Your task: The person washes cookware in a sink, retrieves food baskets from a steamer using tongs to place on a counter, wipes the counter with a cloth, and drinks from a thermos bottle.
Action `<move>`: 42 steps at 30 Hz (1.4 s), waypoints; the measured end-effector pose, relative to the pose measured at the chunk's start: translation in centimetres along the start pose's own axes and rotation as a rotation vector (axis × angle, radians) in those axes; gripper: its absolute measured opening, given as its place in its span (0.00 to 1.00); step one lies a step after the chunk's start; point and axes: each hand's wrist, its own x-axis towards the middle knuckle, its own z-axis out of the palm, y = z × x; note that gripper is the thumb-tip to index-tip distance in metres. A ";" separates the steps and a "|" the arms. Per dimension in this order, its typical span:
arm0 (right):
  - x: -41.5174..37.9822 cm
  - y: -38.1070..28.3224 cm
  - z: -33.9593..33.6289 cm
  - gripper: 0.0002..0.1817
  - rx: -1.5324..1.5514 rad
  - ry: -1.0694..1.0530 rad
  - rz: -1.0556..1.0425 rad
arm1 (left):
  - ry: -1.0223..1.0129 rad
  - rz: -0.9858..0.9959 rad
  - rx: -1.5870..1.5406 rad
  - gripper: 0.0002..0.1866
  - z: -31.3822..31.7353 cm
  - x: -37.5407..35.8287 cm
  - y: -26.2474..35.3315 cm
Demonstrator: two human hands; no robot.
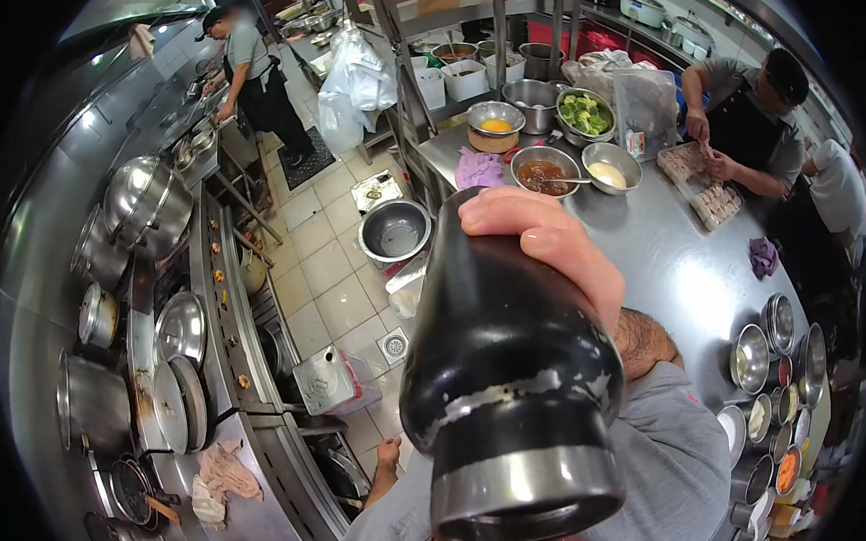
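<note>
A black drinking bottle (516, 340) with chipped paint and a bare steel band at its neck fills the middle of the head view, very close to the camera. It is tilted, its neck end nearest me. My right hand (553, 241) is wrapped around the bottle's far end, with several fingers showing over the top and the rest hidden behind it. Low beside my body, my left hand (388, 452) hangs over the floor near the stove edge; it is small, and its fingers do not show clearly.
On my right, a steel table (644, 240) bears bowls, including broccoli (586, 114) and red-brown sauce (543, 171). A co-worker (758, 120) handles meat in a tray (700, 180). Pots and lids (181, 328) line the stove at left; another person (254, 73) stands farther back.
</note>
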 end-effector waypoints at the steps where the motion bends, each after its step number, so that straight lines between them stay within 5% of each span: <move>1: 0.3 0.2 0.3 0.35 0.000 0.012 -0.016 | 0.004 -0.005 -0.009 0.24 0.1 -0.1 -0.2; 23: 3.2 2.6 1.6 0.25 0.006 0.174 -0.305 | 0.042 0.079 -0.068 0.23 0.5 -0.5 0.4; 29: 3.7 1.5 -0.4 0.26 -0.028 -0.036 -0.148 | 0.066 0.060 -0.017 0.23 0.5 -1.2 1.2; 42: 4.1 2.0 0.0 0.25 -0.076 0.089 -0.236 | 0.057 0.084 0.056 0.24 -0.1 -0.9 1.8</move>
